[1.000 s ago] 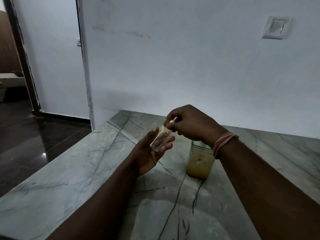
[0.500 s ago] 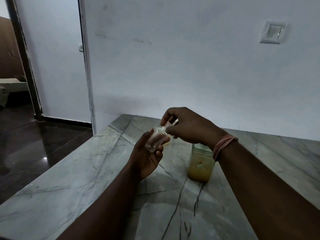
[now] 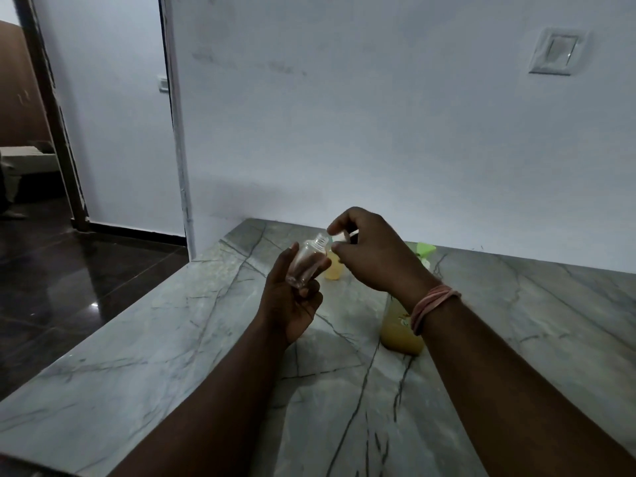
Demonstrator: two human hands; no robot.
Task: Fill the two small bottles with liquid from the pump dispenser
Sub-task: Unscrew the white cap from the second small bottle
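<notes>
Just a moment before, your right hand (image 3: pixel 370 251) was still on the top of the small clear plastic bottle (image 3: pixel 307 261), and the cap sat on it. By this moment the small white cap (image 3: pixel 339 237) had come off. You held it just to the right of the bare, ridged neck, so the mouth was open. That looked like the step before filling, because the bottle seemed to have nothing in it yet.

Your left hand (image 3: pixel 292 297) held the clear bottle up over the grey marble counter (image 3: pixel 172 339), tilted with its mouth to the right. Its thumb and fingers were curled round the bottle's body. The thumb and first fingers of your right hand were pressed together on the cap, and the other fingers were bent in.

The second small bottle with yellow liquid (image 3: pixel 333 268) stood on the counter just behind your hands, so it looked filled already. The big yellow pump dispenser bottle (image 3: pixel 399 330) stood to the right, under your right wrist, and its light green pump top (image 3: pixel 425 251) peeked out behind that hand.
</notes>
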